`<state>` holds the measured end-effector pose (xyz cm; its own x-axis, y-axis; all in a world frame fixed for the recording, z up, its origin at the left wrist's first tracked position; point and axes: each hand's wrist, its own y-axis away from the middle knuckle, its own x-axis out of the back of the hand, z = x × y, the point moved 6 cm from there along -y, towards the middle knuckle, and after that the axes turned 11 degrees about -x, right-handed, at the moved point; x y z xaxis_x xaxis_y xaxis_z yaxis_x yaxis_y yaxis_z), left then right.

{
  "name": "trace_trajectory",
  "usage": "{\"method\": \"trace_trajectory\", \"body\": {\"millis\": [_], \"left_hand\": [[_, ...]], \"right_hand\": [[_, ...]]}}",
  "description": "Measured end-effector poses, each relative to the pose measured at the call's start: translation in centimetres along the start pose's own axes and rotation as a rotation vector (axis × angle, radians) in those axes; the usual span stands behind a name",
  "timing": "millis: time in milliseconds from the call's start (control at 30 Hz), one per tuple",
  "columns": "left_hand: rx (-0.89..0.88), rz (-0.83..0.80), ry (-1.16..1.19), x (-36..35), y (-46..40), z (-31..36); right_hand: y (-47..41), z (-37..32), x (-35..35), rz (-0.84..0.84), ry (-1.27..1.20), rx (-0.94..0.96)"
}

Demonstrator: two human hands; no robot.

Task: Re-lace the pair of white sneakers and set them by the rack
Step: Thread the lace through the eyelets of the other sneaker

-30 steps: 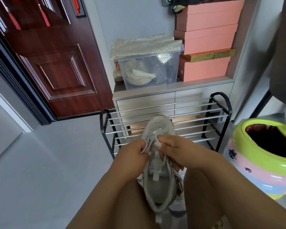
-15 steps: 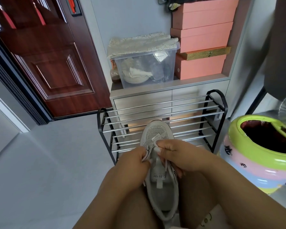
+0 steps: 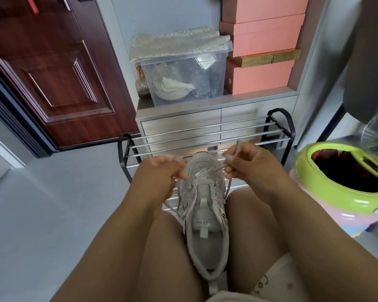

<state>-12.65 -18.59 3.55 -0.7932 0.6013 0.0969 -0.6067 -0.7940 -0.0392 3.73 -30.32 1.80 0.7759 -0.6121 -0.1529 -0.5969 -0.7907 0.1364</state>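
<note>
A white mesh sneaker (image 3: 205, 214) lies between my thighs, toe pointing at the rack, its tongue exposed. The white lace (image 3: 218, 170) runs through the lowest eyelets only. My left hand (image 3: 159, 173) pinches one lace end at the left of the toe. My right hand (image 3: 249, 162) pinches the other end at the right, and that end sticks up above the fingers. Both lace ends are pulled outwards. The black and chrome shoe rack (image 3: 205, 136) stands just beyond the toe. No second sneaker is visible.
A grey drawer unit (image 3: 179, 125) behind the rack carries a clear storage bin (image 3: 183, 70) and stacked pink boxes (image 3: 262, 42). A green and pink round container (image 3: 336, 184) sits at my right. A dark wooden door (image 3: 48, 73) is at left, above grey floor.
My hands were together over the sneaker's lower eyelets; they have moved apart to either side of the toe, drawing the lace ends out. The view has tilted slightly down.
</note>
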Motion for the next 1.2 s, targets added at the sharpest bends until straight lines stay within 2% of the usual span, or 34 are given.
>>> {"method": "trace_trajectory", "body": {"millis": [133,267,367,533,767,900,1033,1133,1200], "left_hand": [[0.073,-0.140,-0.291,-2.7,0.2,-1.7],[0.112,-0.136,-0.388,-3.7,-0.4,-2.2],[0.206,-0.164,-0.318,-4.5,-0.1,-2.7],[0.354,-0.154,-0.004,-5.6,0.9,-4.0],[0.383,-0.123,0.127,-5.5,1.6,-4.5],[0.370,-0.099,0.140,-5.7,1.7,-4.7],[0.350,-0.073,0.129,-5.7,1.7,-4.7],[0.338,-0.067,0.121,-5.8,1.7,-4.6],[0.341,-0.059,0.140,-5.8,1.7,-4.6]], "right_hand": [[0.2,0.7,-0.2,-0.004,0.146,-0.010],[0.3,0.8,-0.4,0.017,0.222,0.001],[0.4,0.8,-1.1,0.006,0.217,0.012],[0.4,1.2,-1.4,0.018,0.295,0.012],[0.3,0.5,-0.9,0.149,0.837,0.098],[0.4,0.2,-1.0,0.185,0.999,0.150],[0.7,0.0,-1.9,0.174,1.038,0.222],[1.1,-0.4,-2.9,0.114,0.998,0.320],[1.0,-0.1,-3.0,0.062,0.987,0.309]]}}
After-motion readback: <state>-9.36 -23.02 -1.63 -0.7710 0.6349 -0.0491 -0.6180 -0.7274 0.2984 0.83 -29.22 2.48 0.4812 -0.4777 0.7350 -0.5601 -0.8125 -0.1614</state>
